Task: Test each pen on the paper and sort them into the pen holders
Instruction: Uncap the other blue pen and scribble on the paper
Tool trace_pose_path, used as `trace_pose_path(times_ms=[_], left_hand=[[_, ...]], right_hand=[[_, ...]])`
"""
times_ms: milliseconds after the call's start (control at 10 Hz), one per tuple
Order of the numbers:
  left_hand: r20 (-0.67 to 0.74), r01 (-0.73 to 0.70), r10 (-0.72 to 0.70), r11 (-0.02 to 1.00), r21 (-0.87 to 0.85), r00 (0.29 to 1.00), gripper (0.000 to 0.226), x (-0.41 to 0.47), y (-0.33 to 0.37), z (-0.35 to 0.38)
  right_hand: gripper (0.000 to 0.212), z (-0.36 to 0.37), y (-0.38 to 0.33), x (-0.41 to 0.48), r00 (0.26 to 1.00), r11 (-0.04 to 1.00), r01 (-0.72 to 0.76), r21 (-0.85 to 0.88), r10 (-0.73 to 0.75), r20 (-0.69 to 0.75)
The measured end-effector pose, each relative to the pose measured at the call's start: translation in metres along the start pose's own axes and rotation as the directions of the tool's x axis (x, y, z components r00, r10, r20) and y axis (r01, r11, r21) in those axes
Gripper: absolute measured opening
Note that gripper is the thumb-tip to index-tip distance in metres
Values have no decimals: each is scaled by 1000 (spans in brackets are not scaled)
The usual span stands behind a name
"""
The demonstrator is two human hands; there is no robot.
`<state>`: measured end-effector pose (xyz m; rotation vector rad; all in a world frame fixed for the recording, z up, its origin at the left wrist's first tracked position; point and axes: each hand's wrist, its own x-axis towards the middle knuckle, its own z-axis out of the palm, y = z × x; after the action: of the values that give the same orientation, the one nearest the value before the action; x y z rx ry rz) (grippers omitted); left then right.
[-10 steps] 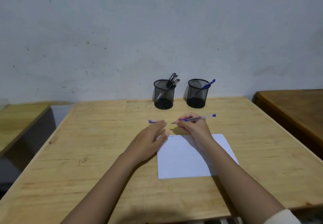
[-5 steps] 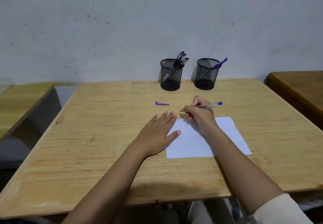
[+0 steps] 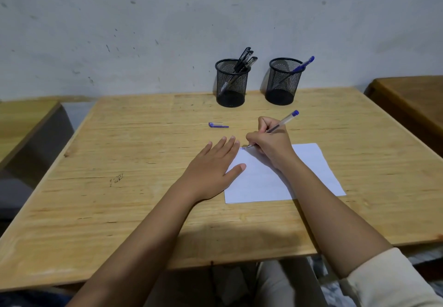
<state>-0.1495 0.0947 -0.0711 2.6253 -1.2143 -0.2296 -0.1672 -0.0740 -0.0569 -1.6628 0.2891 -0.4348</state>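
Pen swung from near-flat to a steep slant; right hand pinched its clear barrel, tip on the white paper at its far-left corner. Left hand lay flat, fingers straight, thumb on the sheet's edge. Blue cap lay loose before 2 round black mesh holders.

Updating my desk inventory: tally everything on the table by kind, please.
Black pens: 3, in the left holder
Blue pens: 2, one in the right holder, one in the right hand
Loose blue cap: 1
Mesh holders: 2
Paper sheets: 1
Total: 9
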Motion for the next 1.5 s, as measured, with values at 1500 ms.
trace_pose_path(times_ms=[1500], left_hand=[[-3, 16, -16, 1000, 2, 1000, 61, 0, 0, 1]], right_hand=[[35, 2, 1, 2, 993, 997, -6, -71, -2, -114]])
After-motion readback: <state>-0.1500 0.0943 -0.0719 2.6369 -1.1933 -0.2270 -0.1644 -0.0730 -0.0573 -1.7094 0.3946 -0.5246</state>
